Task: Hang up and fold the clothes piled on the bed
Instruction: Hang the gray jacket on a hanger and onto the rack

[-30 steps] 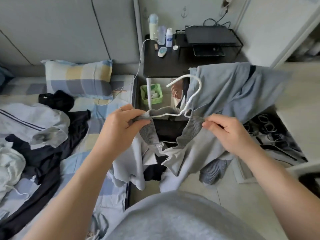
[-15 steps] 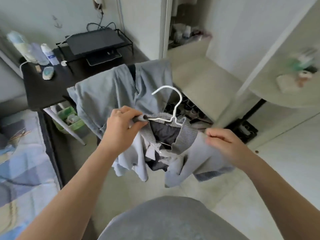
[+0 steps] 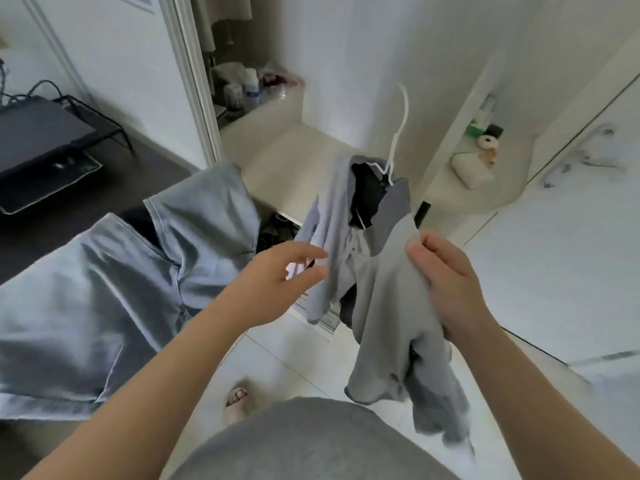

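At nine o'clock a blue-grey garment (image 3: 138, 271) lies draped over something you can't make out. Your left hand (image 3: 280, 282) is spread loose and holds nothing, fingertips at the front edge of the shirt (image 3: 384, 289); whether they touch it, I cannot tell. The shirt hangs just right of centre on a white hanger (image 3: 392, 154), hook pointing to one o'clock. Your right hand (image 3: 446, 282), at three o'clock of the shirt, has its fingers curled into the shoulder cloth. Expect it to be light, soft and floppy, and likely to slide off the thin wire. Hold the hanger's neck rather than the cloth.
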A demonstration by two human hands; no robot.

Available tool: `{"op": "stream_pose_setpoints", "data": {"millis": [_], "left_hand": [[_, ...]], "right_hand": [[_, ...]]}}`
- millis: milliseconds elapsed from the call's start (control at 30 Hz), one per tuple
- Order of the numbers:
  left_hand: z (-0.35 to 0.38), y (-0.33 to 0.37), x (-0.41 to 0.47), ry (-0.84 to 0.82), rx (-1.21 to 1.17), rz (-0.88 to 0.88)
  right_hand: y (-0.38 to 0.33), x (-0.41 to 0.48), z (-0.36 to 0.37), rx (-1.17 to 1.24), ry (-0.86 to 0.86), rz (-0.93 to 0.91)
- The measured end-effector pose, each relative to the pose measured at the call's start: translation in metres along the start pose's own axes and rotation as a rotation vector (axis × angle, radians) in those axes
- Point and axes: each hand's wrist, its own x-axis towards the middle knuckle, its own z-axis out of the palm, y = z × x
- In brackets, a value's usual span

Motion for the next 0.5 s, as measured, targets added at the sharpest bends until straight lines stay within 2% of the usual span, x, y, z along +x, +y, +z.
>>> {"op": "stream_pose_setpoints", "data": {"millis": [100, 267, 367, 500], "left_hand": [[-0.031, 0.005, 0.019, -0.128, -0.046, 0.081], [-0.093, 0.012, 0.053, -0.235, -0.054, 0.210], [-0.123, 0.020, 0.077, -0.238, -0.036, 0.277], [-0.156, 0.036, 0.107, -0.153, -0.004, 0.361]], "right_hand": [[-0.016, 0.034, 0.030, 0.069, 0.058, -0.021], [-0.054, 0.100, 0.079, 0.219, 0.094, -0.100], [-0.078, 0.137, 0.104, 0.261, 0.162, -0.185], [-0.120, 0.186, 0.123, 0.279, 0.269, -0.255]]}}
